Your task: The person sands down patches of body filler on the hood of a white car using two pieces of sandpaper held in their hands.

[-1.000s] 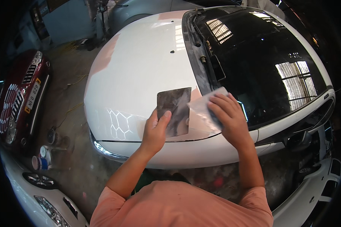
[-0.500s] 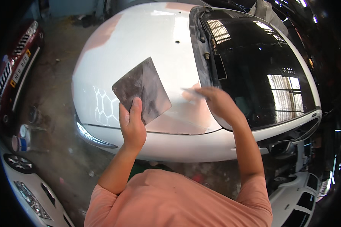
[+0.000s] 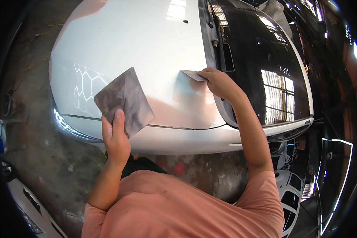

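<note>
My left hand (image 3: 117,139) grips a square, grey-smeared flat board (image 3: 125,102) by its lower corner, thumb on top, above the near side of a white car hood (image 3: 142,43). In my right hand (image 3: 222,83) is a thin flat spreader (image 3: 193,75), pinched between fingers and thumb. Its blade is tilted low over the hood near the windshield; whether it touches I cannot tell. Beneath it lies a smooth pinkish filler patch (image 3: 186,112) running toward the fender.
The dark windshield (image 3: 258,59) and wipers lie right of the hood. Another white car (image 3: 31,202) stands at lower left, and one more (image 3: 288,190) at lower right. Stained concrete floor (image 3: 67,178) runs along the near side.
My view has shifted, so the hood sits further left and higher. The right hand has moved up and left, and its spreader now shows clearly. The board stays in my left hand.
</note>
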Motion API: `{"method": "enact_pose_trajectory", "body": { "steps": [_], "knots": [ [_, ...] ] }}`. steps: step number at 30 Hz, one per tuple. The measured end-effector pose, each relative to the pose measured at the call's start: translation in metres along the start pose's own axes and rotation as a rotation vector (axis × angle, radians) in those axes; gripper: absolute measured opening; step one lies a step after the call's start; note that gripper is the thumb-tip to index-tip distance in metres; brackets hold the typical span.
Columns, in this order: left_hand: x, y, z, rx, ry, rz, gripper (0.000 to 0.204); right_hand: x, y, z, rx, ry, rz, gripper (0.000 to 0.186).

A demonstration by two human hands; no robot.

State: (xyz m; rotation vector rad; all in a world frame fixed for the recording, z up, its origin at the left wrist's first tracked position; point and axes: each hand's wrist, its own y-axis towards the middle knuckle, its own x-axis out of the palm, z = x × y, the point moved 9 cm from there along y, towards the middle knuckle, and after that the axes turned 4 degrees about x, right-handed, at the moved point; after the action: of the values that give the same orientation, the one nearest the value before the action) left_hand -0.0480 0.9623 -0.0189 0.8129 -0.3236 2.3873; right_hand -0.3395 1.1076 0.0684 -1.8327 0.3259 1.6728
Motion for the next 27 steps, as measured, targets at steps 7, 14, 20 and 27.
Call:
{"method": "enact_pose_trajectory", "body": {
  "steps": [7,14,20,27],
  "knots": [
    [0.024,-0.006,-0.026,-0.08,0.01,-0.157,0.04,0.028,-0.097,-0.031,-0.111,-0.096,0.213,0.052],
    [0.021,-0.012,-0.035,-0.139,0.076,-0.196,0.04,0.04,-0.166,-0.039,-0.026,-0.124,0.167,0.055],
    [0.016,-0.018,-0.034,-0.136,0.048,-0.176,0.038,-0.018,-0.089,-0.015,0.071,0.02,0.26,0.049],
    [0.002,-0.026,-0.032,-0.095,0.09,-0.141,0.04,-0.009,0.008,0.012,0.042,-0.03,0.137,0.041]
  ]
}}
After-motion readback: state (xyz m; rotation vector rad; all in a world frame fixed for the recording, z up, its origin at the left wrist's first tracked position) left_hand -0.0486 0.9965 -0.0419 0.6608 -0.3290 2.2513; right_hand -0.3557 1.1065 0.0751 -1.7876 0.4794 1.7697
